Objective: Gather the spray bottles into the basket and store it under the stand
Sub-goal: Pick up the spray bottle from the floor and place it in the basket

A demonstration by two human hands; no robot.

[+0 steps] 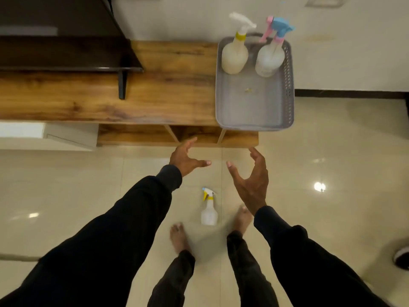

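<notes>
Basket [254,103], grey plastic with perforated walls, sits on the right end of the wooden stand [132,94], its near edge overhanging the stand's front. Two spray bottles stand upright at the basket's far end: a cream bottle [235,55] with white trigger and yellow collar on the left, a clear bottle [269,58] with blue and pink trigger on the right, near each other. Third spray bottle [209,212], white with yellow-and-white nozzle, stands on the tiled floor [88,185] between the person's bare feet. Left hand [184,160] and right hand [252,182] held out over the floor in front of the stand, both spread wide, fingers curled, palms facing each other, holding nothing. Black sleeves on both arms. Dark shelf unit [66,52] on the stand's left part
</notes>
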